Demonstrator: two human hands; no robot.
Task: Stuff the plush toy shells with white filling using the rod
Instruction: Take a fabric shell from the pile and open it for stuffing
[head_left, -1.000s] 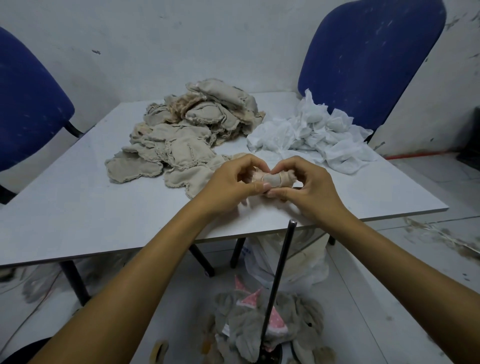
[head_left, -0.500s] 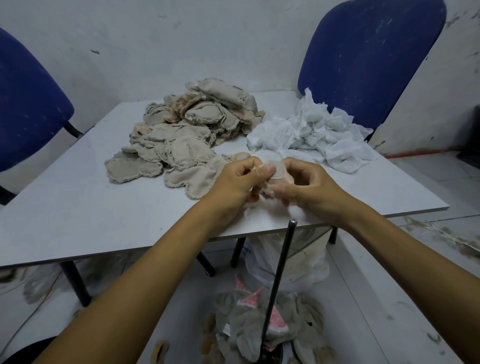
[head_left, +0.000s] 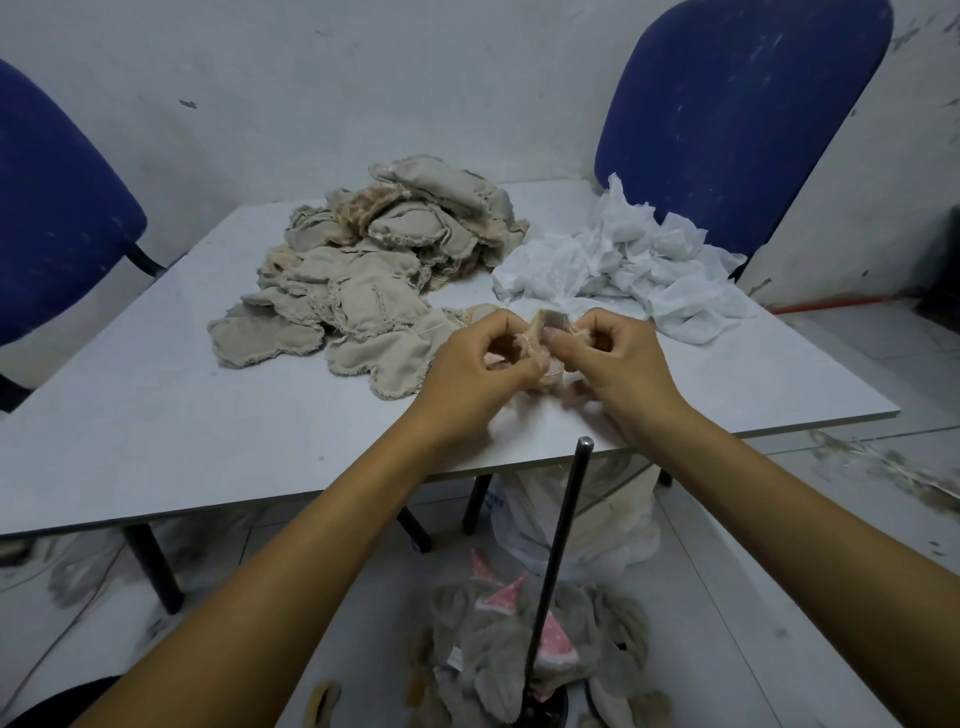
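Shell (head_left: 540, 338) pinched between left hand (head_left: 480, 371) and right hand (head_left: 618, 369) over table (head_left: 156, 415). Rod (head_left: 558, 561) untouched, filling (head_left: 623, 265) unused, shell pile (head_left: 374, 270) waiting. Some stuffed toys (head_left: 519, 649) below.

Two bare arms are seen, with no sleeves on them. Nothing is worn on the left hand (head_left: 475, 371) or the right hand (head_left: 618, 364): no rings, no watch, no gloves.
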